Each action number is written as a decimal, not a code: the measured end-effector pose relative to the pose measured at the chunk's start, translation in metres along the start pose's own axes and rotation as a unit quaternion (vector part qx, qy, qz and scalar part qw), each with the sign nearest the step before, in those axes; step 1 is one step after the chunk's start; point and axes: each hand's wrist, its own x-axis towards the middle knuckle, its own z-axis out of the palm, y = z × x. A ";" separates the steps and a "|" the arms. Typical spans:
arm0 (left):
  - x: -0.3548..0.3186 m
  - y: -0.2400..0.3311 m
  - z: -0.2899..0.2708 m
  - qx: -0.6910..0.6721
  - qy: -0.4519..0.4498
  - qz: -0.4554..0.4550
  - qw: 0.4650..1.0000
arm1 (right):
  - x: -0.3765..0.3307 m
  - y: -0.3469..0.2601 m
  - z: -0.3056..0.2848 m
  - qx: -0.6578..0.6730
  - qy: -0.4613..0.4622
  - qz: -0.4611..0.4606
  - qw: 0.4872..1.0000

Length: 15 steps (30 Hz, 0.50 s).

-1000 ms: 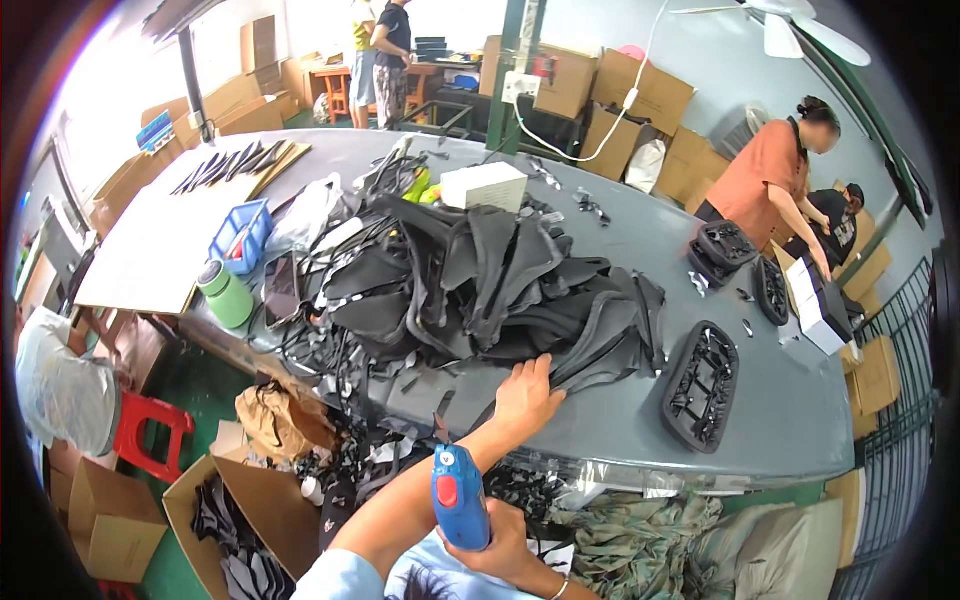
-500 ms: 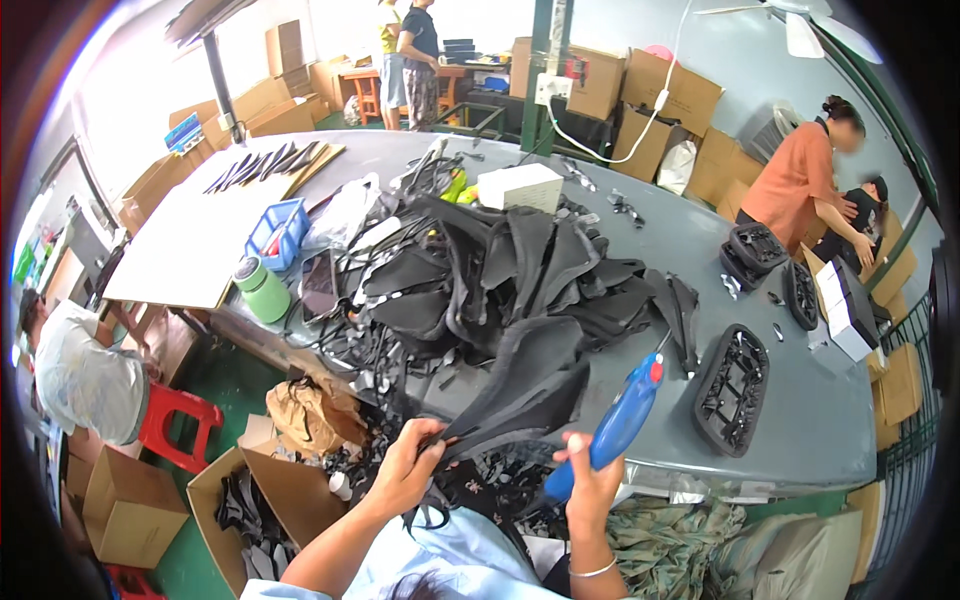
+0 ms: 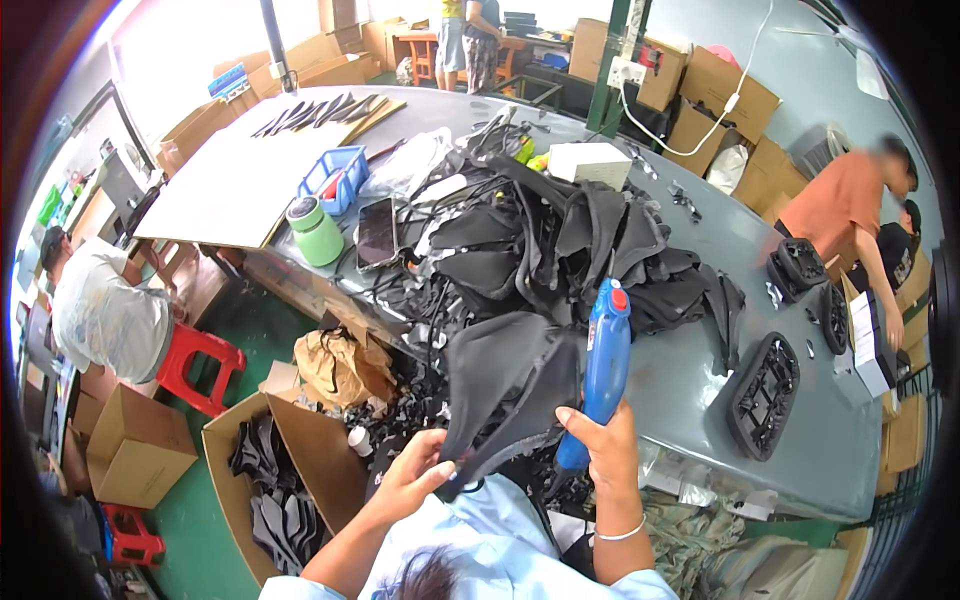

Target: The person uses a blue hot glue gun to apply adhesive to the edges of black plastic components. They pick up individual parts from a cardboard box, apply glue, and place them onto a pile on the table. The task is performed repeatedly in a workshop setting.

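My left hand pinches the lower corner of a curved black padded fabric piece with a gap between its two lobes. Upright in my right hand is a blue handheld tool with a red button and a thin metal tip pointing away from me. The right thumb and the tool's body are close to the right edge of the piece; I cannot tell whether they touch it. Just beyond lies a heap of similar black pieces on the grey table.
A green bottle, a phone and a blue basket stand left of the heap. Black molded trays lie at right. Below left, a cardboard box holds black pieces. Co-workers are at left, right and the back.
The black piece has been turned from a slanting stretch to more upright between my hands. The blue tool has swung to point straight away. The view has shifted left.
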 end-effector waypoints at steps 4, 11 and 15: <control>0.015 0.019 -0.007 -0.391 -0.061 -0.100 0.913 | -0.004 0.007 0.011 -0.056 -0.060 0.023 0.996; 0.023 -0.016 -0.013 -0.243 -0.162 -0.165 0.942 | -0.016 0.005 0.025 -0.192 -0.112 -0.025 0.975; 0.025 0.049 0.023 0.052 -0.049 -0.076 0.995 | -0.023 0.011 0.042 -0.328 -0.142 -0.103 0.928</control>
